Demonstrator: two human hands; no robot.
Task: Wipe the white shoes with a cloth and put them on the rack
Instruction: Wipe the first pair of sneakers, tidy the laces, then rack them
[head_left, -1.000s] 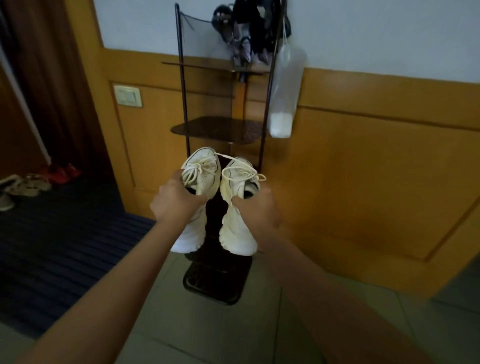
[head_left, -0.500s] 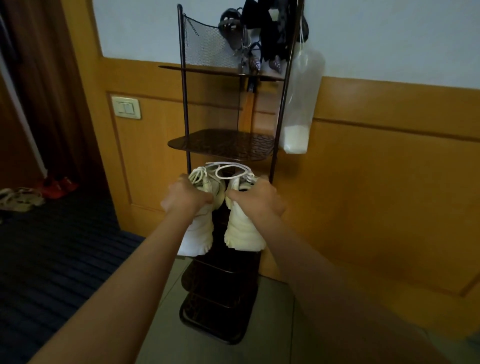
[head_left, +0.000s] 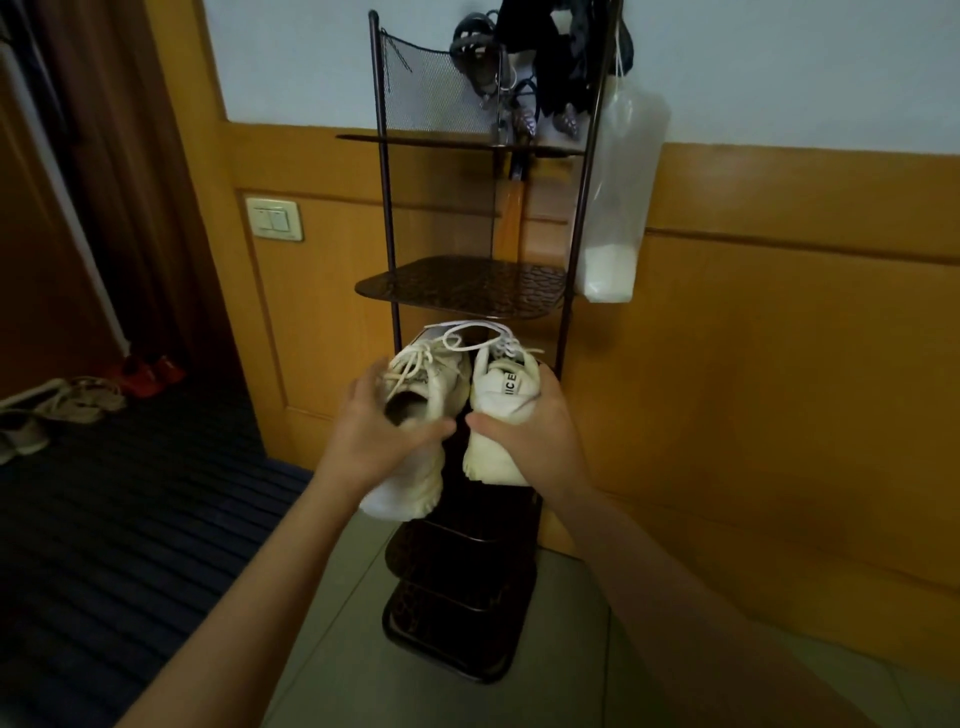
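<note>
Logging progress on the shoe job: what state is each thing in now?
Left white shoe: gripped by left hand, toe toward shoe rack.
Right white shoe: gripped by right hand, heel facing camera.
Middle shelf: bare.
Plastic bag: hanging from the rack's post.

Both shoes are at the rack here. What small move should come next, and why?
Probably push both deeper into the rack. The left hand grips the left shoe and the right hand the right shoe, toes under the bare shelf, heels hanging out toward the camera.
</note>
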